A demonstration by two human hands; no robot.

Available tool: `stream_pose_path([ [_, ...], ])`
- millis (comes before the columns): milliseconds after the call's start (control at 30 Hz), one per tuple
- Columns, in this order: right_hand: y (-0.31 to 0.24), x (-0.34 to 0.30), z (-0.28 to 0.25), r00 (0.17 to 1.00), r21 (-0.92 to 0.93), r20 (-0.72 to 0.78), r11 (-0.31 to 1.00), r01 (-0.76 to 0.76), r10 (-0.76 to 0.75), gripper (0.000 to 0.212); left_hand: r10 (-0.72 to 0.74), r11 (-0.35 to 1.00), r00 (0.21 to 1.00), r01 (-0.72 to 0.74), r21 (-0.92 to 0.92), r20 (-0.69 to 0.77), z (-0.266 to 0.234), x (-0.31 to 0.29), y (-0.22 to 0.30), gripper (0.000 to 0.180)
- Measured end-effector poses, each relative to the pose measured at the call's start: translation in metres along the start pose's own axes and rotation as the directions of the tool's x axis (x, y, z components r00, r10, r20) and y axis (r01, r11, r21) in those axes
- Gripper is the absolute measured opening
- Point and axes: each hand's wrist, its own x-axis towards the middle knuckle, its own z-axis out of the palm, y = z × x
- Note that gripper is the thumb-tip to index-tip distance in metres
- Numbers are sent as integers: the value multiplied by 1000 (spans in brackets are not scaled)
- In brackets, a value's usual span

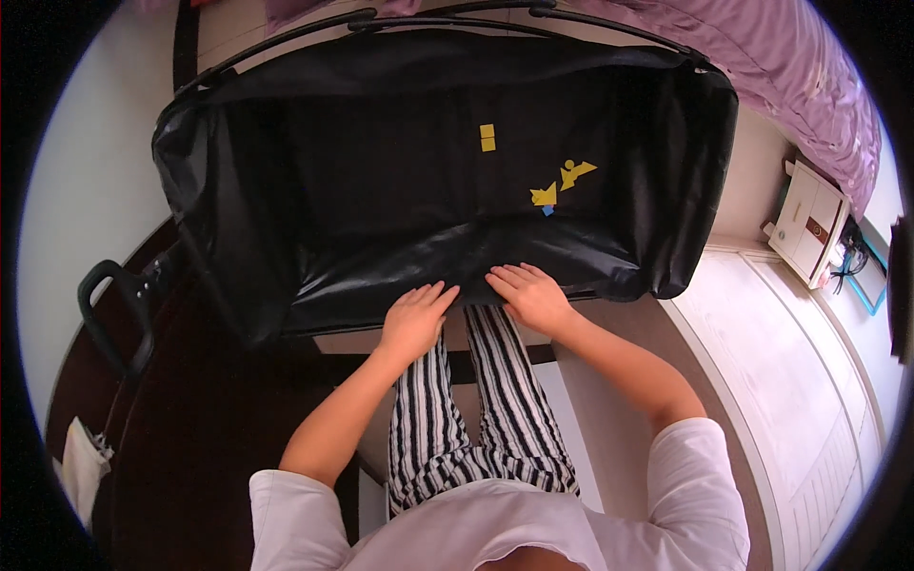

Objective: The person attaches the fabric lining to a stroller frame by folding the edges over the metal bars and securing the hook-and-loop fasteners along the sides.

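In front of me is a large black soft-sided tub with a glossy lining and a dark rim. My left hand lies on its near edge, fingers stretched out and holding nothing. Beside it, slightly to the right, my right hand rests flat on the same edge with its fingers extended. Two yellow squares touch each other on the tub's bottom, right of the middle. Farther right are a yellow triangle cluster with a small round piece, more yellow pieces and a small blue piece.
Purple bedding fills the far right corner. A small white cabinet stands right of the tub, near dark cables and a blue-edged item. At left are a dark looped handle and a white cloth. My striped trouser legs are below the tub.
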Motion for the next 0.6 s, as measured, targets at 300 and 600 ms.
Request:
stream_pose_path([
  [300, 7, 19, -20, 865, 112, 501, 992, -53, -10, 37, 1, 987, 979, 31, 158, -202, 15, -2, -14, 40],
  [600, 97, 150, 79, 545, 542, 820, 68, -837, 175, 54, 148, 988, 933, -127, 84, -329, 21, 8, -11, 42],
])
